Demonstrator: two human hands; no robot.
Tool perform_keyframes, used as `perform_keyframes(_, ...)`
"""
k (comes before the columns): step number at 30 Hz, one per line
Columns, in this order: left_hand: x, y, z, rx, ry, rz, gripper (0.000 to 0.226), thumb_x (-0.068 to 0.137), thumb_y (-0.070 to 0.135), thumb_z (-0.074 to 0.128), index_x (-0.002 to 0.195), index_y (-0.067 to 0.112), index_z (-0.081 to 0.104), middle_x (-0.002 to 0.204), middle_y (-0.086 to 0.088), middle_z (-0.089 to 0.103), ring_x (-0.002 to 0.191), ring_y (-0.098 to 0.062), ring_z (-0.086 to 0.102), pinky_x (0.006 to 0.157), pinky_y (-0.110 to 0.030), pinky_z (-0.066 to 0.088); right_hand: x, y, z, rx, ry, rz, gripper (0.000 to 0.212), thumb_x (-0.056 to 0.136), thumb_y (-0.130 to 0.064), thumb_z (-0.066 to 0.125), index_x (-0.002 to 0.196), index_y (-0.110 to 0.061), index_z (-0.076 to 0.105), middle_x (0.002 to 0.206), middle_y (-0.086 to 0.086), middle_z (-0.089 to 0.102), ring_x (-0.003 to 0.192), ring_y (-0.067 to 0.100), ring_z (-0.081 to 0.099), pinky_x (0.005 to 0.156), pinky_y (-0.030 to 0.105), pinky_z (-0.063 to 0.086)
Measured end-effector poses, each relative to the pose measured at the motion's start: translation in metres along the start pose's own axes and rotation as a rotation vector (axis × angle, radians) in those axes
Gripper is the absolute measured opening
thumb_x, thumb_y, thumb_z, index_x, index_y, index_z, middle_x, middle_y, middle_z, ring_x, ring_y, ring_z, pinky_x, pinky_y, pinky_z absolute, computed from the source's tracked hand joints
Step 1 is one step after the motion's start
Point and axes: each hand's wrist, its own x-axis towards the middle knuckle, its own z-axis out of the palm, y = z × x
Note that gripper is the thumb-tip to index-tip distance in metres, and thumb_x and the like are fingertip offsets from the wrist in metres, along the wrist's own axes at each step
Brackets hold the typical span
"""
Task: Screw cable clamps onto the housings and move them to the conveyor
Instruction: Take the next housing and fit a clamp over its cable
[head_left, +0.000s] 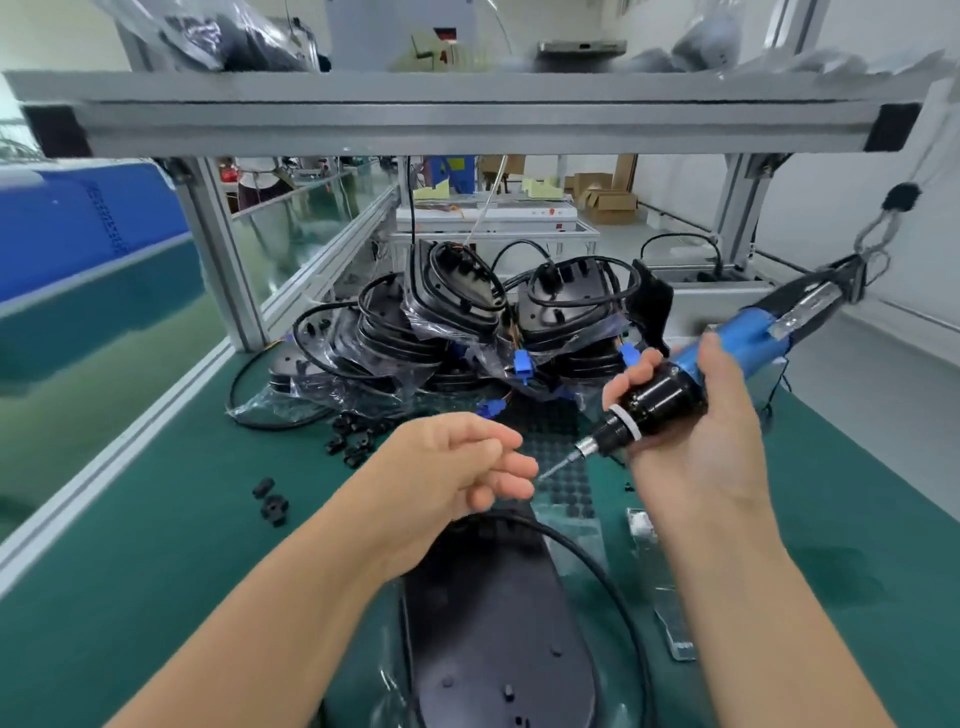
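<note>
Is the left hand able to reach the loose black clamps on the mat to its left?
Probably yes. The left hand hovers near the loose clamps, with only bare green mat between them; whether its fingertips already pinch something is unclear.

Right hand (696, 441) gripping; left hand (457, 467) fingers (511, 478) pinched together

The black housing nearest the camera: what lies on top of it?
A black cable curves over the housing. The left hand and forearm cover its far end, so anything there is hidden.

The near, flat black plastic housing (498, 639) looks matt; the blue-and-black electric screwdriver (670, 395) at right is glossy with a metal tip.
</note>
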Motion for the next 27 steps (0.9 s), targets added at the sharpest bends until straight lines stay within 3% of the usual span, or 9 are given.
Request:
perform_keyframes(4, -0.022, -0.007, -0.011, -0.343, 0.0, -0.026, 0.011, 0.096, 0.005, 0.05, 0.101, 0.003, 0.06, 0.101, -0.015, 0.074, 0.082, -0.018, 0.073, 0.056, -0.017, 0.052, -0.013, 0.021, 0.023, 0.052, -0.049, -0.029, 0.017, 0.091, -0.027, 0.061, 0.097, -0.012, 0.054, 0.069, 0.003, 0.059, 0.058, 0.014, 0.056, 0.061, 0.026, 0.051)
perform_keyframes(7, -0.034, -0.011, -0.011, -0.668, 0.024, -0.072, 0.017, 0.081, 0.009, 0.06, 0.096, 0.001, 0.061, 0.103, -0.02, 0.073, 0.082, -0.022, 0.074, 0.051, -0.017, 0.053, -0.021, 0.034, 0.031, 0.043, -0.055, -0.049, 0.018, 0.091, -0.028, 0.061, 0.099, -0.014, 0.053, 0.066, 0.002, 0.06, 0.057, 0.013, 0.058, 0.061, 0.027, 0.051)
perform_keyframes(10, -0.042, -0.017, -0.01, -0.83, 0.053, -0.079, 0.019, 0.074, 0.009, 0.063, 0.091, -0.001, 0.063, 0.101, -0.021, 0.073, 0.082, -0.026, 0.074, 0.047, -0.019, 0.053, -0.027, 0.043, 0.032, 0.027, -0.076, -0.058, 0.027, 0.09, -0.028, 0.062, 0.11, -0.015, 0.051, 0.068, 0.002, 0.062, 0.057, 0.013, 0.059, 0.061, 0.028, 0.052)
perform_keyframes(17, -0.05, -0.022, -0.002, -0.834, 0.158, -0.064, 0.021, 0.073, 0.012, 0.066, 0.089, 0.0, 0.061, 0.098, -0.02, 0.073, 0.083, -0.025, 0.074, 0.044, -0.017, 0.052, -0.035, 0.049, 0.028, -0.052, -0.104, -0.122, 0.03, 0.091, -0.029, 0.061, 0.117, -0.016, 0.051, 0.074, 0.001, 0.061, 0.061, 0.014, 0.057, 0.065, 0.029, 0.051)
perform_keyframes(22, -0.049, -0.023, 0.006, -0.774, 0.257, -0.045, 0.024, 0.071, 0.018, 0.068, 0.087, 0.001, 0.061, 0.094, -0.018, 0.074, 0.08, -0.022, 0.074, 0.042, -0.015, 0.049, -0.041, 0.05, 0.026, -0.128, -0.12, -0.206, 0.018, 0.093, -0.027, 0.06, 0.106, -0.016, 0.053, 0.076, 0.0, 0.061, 0.063, 0.014, 0.058, 0.067, 0.031, 0.051)
perform_keyframes(27, -0.048, -0.022, 0.01, -0.789, 0.281, -0.055, 0.015, 0.084, 0.013, 0.062, 0.09, 0.0, 0.058, 0.093, -0.017, 0.075, 0.078, -0.019, 0.074, 0.042, -0.014, 0.048, -0.047, 0.05, 0.027, -0.152, -0.13, -0.255, 0.018, 0.093, -0.027, 0.06, 0.106, -0.016, 0.052, 0.077, 0.0, 0.06, 0.065, 0.014, 0.057, 0.068, 0.032, 0.05)
